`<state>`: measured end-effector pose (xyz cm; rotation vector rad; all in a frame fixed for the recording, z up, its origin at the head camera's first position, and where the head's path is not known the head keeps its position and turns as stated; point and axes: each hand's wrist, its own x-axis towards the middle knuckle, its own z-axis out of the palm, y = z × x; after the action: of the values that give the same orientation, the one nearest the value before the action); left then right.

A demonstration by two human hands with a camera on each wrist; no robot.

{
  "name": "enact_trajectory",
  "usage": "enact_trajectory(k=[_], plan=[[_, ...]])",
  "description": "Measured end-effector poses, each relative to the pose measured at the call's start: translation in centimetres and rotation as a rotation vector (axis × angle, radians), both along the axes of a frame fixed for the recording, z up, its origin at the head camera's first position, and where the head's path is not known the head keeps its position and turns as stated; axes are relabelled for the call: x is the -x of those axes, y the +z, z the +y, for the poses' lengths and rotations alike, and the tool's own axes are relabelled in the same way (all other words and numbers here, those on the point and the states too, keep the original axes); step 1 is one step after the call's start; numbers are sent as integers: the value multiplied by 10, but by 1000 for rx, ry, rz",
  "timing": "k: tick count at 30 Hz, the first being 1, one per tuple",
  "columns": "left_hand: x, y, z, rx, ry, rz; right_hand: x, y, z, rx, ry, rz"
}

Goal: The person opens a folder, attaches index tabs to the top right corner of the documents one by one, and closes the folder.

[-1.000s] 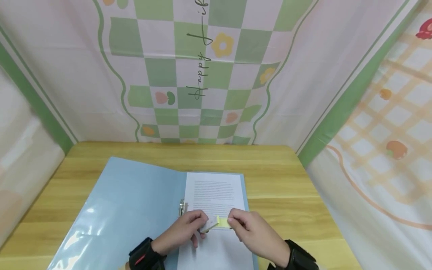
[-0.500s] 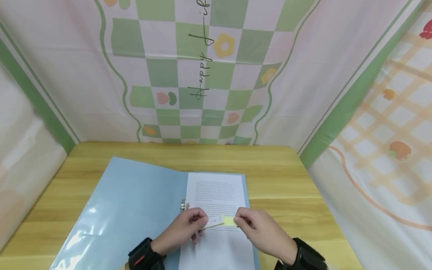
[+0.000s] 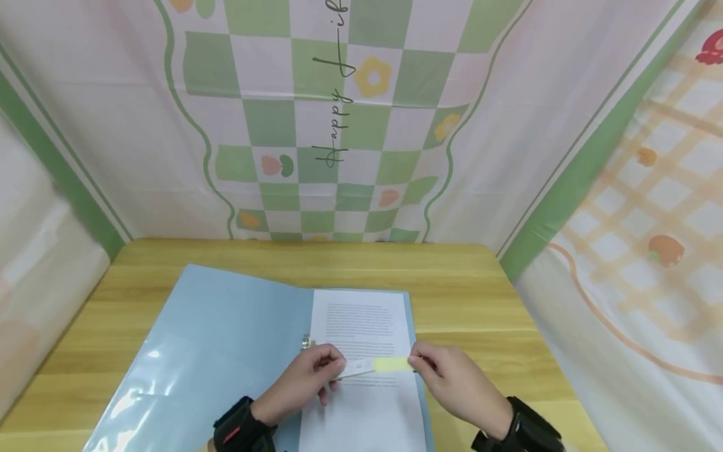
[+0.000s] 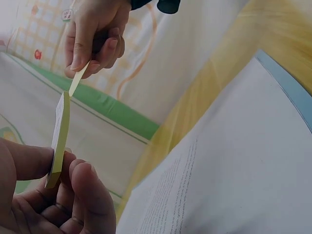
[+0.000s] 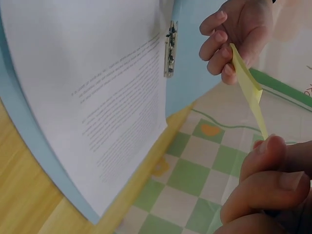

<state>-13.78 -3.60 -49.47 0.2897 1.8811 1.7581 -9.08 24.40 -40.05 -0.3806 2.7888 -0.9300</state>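
Observation:
My left hand [image 3: 302,380] pinches a small pad of sticky notes [image 4: 60,129] between thumb and fingers, its white printed cover facing up in the head view. From the pad's right end a yellow sticky note [image 3: 391,365] stretches across to my right hand [image 3: 460,384], whose thumb and forefinger pinch its far end. In the right wrist view the note meets the pad [image 5: 247,80] at one end. Both hands are above a printed sheet of paper [image 3: 361,417], which lies in the right half of an opened blue folder [image 3: 220,339].
A metal binder clip mechanism [image 5: 169,51] sits along the folder's spine, partly behind my left hand in the head view. The wooden table [image 3: 480,301] extends around the folder. Patterned cloth [image 3: 367,125] hangs at the back and both sides.
My right hand has moved to the right, drawing the yellow note further out from the pad. The left hand has barely moved, and the pad has levelled slightly.

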Motion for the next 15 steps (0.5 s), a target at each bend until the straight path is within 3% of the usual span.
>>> enact_trajectory(k=[8, 15], plan=[[1, -1, 0, -14, -13, 22, -1, 0, 7, -10, -11, 38], [3, -4, -2, -25, 9, -6, -3, 0, 13, -10, -33, 71]])
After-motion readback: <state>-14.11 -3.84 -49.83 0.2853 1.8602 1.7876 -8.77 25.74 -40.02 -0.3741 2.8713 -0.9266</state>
